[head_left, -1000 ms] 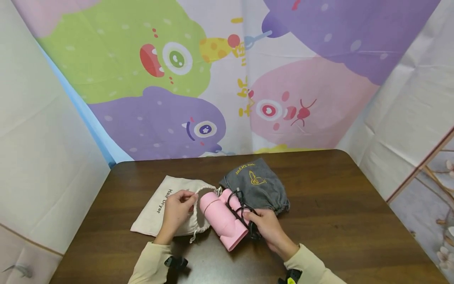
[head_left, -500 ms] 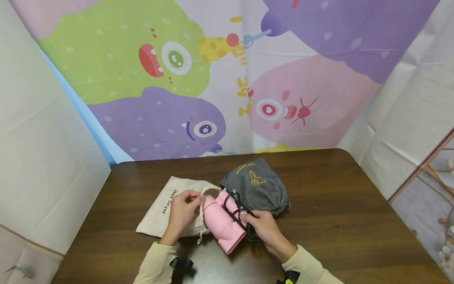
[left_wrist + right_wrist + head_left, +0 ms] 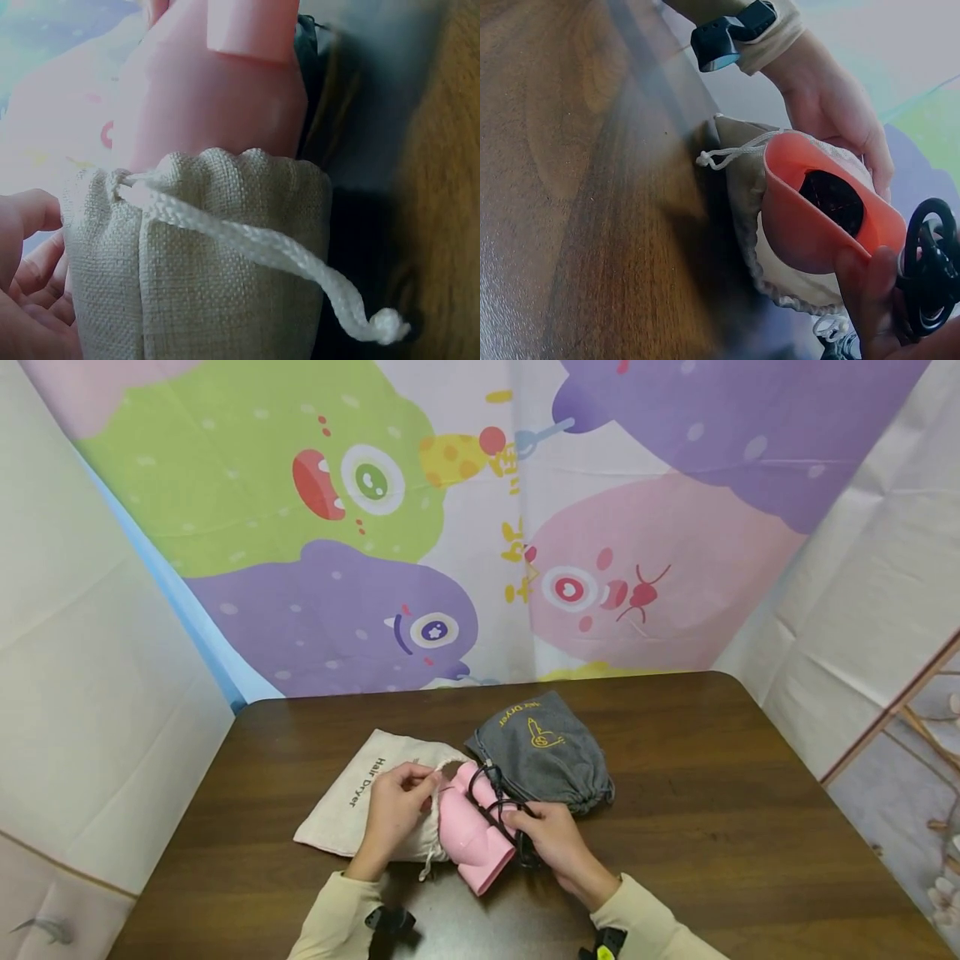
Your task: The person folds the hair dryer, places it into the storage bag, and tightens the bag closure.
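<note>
A pink hair dryer (image 3: 467, 831) lies partly inside the mouth of a cream drawstring bag (image 3: 352, 802) printed "Hair Dryer". My left hand (image 3: 397, 806) pinches the bag's rim between thumb and fingers. With my right hand (image 3: 555, 839) I grip the dryer's handle side, where a black cord (image 3: 498, 802) is bundled. The left wrist view shows the gathered bag edge (image 3: 217, 176) around the dryer's pink body (image 3: 217, 105), with a white drawstring (image 3: 262, 244) hanging outside. In the right wrist view the dryer's nozzle opening (image 3: 832, 202) faces the camera.
A grey drawstring bag (image 3: 547, 756) with yellow print lies just behind the dryer and the right hand. Everything rests on a dark wooden table (image 3: 690, 827). A printed cartoon curtain (image 3: 360, 627) hangs at the table's far edge.
The cream bag and my left hand have moved right, over the dryer, so more of the dryer's body is inside the bag. My right hand has shifted slightly left, still gripping it.
</note>
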`<action>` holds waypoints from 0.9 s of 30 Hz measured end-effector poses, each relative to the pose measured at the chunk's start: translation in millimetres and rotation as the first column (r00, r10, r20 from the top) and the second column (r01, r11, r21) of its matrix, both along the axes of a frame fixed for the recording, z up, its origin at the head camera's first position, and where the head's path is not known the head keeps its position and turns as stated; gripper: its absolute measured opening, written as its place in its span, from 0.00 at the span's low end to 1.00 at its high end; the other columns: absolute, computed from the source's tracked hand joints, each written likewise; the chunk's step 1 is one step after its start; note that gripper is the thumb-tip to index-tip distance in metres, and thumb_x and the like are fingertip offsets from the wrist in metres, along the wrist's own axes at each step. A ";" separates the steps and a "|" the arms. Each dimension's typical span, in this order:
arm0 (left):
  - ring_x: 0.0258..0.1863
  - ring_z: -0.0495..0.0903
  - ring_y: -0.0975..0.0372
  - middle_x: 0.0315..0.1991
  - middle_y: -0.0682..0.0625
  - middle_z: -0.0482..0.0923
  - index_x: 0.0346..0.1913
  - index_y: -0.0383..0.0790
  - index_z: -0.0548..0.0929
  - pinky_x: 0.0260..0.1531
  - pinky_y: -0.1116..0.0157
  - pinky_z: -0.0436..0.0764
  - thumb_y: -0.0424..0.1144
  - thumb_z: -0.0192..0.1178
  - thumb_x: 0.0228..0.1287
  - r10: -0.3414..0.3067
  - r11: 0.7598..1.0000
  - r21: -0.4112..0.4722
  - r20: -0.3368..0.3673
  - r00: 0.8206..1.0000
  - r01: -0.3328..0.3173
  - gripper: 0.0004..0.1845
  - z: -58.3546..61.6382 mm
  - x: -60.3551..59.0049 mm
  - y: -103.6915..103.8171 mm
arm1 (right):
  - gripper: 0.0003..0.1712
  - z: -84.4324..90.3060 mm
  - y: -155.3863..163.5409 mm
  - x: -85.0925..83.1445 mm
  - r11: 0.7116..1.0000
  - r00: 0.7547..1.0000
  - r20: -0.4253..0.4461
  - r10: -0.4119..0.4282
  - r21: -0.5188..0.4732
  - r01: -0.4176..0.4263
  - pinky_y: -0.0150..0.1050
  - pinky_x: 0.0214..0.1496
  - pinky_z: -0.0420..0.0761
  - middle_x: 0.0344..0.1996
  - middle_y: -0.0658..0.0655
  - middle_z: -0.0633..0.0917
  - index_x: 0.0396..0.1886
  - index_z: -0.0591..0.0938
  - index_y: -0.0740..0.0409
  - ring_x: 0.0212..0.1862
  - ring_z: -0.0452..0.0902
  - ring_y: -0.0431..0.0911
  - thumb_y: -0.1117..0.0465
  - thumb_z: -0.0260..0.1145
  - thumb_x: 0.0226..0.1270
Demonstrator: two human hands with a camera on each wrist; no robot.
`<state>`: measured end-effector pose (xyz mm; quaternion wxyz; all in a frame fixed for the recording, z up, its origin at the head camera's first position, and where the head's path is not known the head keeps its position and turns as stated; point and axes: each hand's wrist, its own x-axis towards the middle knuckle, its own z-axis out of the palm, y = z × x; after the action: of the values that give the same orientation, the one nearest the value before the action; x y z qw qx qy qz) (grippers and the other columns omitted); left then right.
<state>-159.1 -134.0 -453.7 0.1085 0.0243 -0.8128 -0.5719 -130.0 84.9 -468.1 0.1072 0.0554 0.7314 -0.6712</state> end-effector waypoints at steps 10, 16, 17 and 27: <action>0.14 0.72 0.68 0.18 0.47 0.79 0.32 0.29 0.85 0.17 0.72 0.71 0.29 0.65 0.58 -0.066 0.997 -0.027 0.042 0.997 0.067 0.04 -3.0 5.2 8.6 | 0.09 -3.6 -5.4 -3.5 0.999 0.999 -0.051 -0.017 0.036 0.019 0.30 0.28 0.72 0.16 0.45 0.76 0.25 0.84 0.65 0.26 0.70 0.38 0.62 0.69 0.55; 0.14 0.72 0.69 0.20 0.46 0.80 0.32 0.29 0.85 0.17 0.73 0.71 0.29 0.65 0.58 -0.049 0.999 -0.019 0.037 0.998 0.050 0.04 0.3 1.4 6.1 | 0.09 -8.1 -7.7 -4.5 0.999 0.998 -0.066 0.023 0.048 -0.020 0.29 0.28 0.72 0.17 0.44 0.76 0.29 0.85 0.67 0.25 0.70 0.37 0.63 0.69 0.56; 0.14 0.72 0.69 0.20 0.45 0.80 0.32 0.30 0.85 0.17 0.74 0.71 0.29 0.65 0.58 -0.056 0.998 -0.022 0.025 0.998 0.057 0.03 0.5 0.8 6.1 | 0.09 -8.6 -8.1 -4.2 0.998 0.997 -0.068 0.030 0.048 -0.026 0.29 0.28 0.72 0.18 0.44 0.77 0.30 0.85 0.68 0.26 0.70 0.37 0.64 0.69 0.55; 0.16 0.71 0.71 0.21 0.47 0.81 0.32 0.34 0.86 0.21 0.73 0.72 0.33 0.66 0.58 -0.081 0.983 -0.165 -0.014 0.997 0.078 0.04 -0.5 0.7 10.5 | 0.12 -6.4 -10.7 -5.5 0.996 0.997 -0.072 0.035 0.081 -0.029 0.31 0.31 0.74 0.22 0.45 0.80 0.34 0.87 0.66 0.28 0.73 0.37 0.62 0.69 0.54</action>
<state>-158.4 -123.5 -454.1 0.0954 -0.0232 -0.8564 -0.5069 -135.5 74.2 -474.5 0.0887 0.0231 0.7619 -0.6411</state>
